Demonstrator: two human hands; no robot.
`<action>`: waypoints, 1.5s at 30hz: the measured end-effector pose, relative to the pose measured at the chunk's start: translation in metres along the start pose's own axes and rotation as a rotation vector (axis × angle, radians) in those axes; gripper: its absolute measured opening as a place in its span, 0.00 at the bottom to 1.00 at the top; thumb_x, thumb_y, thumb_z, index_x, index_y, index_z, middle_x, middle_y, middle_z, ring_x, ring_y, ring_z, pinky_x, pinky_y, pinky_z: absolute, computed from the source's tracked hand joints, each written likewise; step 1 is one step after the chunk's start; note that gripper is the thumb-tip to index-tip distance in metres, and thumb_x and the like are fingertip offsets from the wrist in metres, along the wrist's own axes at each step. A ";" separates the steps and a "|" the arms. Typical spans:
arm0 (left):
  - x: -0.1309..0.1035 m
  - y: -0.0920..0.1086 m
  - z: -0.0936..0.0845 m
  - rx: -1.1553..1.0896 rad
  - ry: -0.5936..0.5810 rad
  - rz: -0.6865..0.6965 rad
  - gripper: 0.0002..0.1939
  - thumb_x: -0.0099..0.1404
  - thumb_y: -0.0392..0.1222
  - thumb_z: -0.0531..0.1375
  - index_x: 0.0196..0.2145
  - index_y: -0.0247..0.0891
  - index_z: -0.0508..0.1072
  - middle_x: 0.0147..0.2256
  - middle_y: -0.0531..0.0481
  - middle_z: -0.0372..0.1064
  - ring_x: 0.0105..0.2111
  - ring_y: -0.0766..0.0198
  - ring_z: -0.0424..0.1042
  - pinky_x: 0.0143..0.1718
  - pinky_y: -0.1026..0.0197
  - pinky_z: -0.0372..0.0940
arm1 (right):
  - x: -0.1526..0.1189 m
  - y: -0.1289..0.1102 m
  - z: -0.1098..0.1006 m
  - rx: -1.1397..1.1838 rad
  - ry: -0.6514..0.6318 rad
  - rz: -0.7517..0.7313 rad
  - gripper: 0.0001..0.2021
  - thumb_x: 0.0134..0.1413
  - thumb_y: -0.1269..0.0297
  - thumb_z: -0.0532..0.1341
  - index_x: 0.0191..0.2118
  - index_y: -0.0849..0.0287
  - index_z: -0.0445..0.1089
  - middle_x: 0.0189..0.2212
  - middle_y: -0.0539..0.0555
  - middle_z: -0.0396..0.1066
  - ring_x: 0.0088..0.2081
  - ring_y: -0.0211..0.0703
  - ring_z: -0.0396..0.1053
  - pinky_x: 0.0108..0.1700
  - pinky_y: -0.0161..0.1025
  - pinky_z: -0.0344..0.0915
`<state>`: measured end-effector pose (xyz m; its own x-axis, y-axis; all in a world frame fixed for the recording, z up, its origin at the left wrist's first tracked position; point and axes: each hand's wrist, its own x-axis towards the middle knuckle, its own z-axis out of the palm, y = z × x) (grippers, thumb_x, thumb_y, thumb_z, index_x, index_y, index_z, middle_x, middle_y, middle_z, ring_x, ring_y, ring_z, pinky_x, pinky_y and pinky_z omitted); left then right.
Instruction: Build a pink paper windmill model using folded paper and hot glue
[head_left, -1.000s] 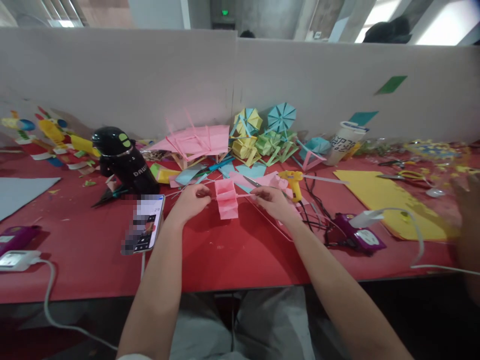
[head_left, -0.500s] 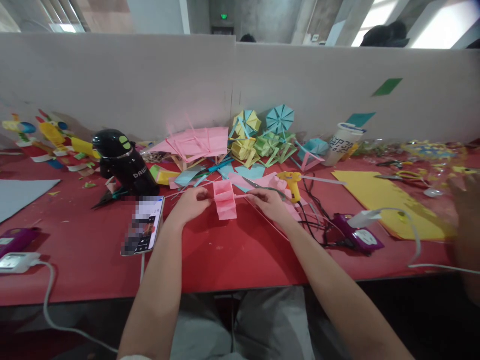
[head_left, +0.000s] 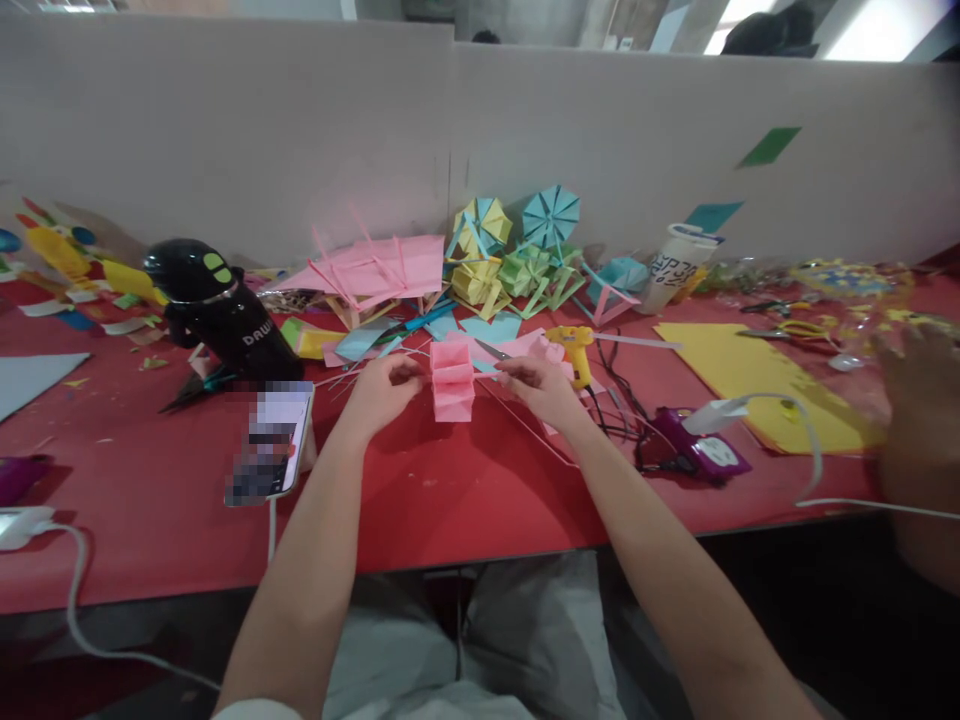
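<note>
Between my hands is a pink folded paper piece, box-like with open compartments, held just above the red table. My left hand has thumb and fingers pinched at its left side; whether on the paper's edge or a strip end I cannot tell. A thin pink strip juts from the right side, and my right hand pinches it. Scissors lie just behind my right fingers, partly hidden. Close by on the right is a yellow glue gun among pink paper scraps.
A phone and black bottle stand left. Behind are folded paper umbrellas and a pink paper model against a grey partition. Right are a purple power strip, yellow paper and another person's hand.
The view has tipped down and shifted slightly right. Both hands keep their pinch, and the pink folded paper has moved slightly right over the table.
</note>
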<state>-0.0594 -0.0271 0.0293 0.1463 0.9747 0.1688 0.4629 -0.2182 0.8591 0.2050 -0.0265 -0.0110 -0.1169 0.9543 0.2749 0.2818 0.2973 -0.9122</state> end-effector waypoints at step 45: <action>0.010 -0.025 0.003 -0.193 0.303 -0.084 0.10 0.56 0.46 0.60 0.31 0.37 0.74 0.35 0.46 0.76 0.39 0.56 0.74 0.44 0.55 0.68 | 0.085 -0.054 0.009 -0.242 0.077 -0.248 0.13 0.58 0.56 0.61 0.43 0.59 0.75 0.40 0.58 0.77 0.38 0.45 0.73 0.41 0.41 0.69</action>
<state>-0.0663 -0.0119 0.0082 -0.1642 0.9649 0.2048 0.2841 -0.1525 0.9466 0.1714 0.0380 0.0584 -0.1407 0.8490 0.5093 0.4723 0.5097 -0.7192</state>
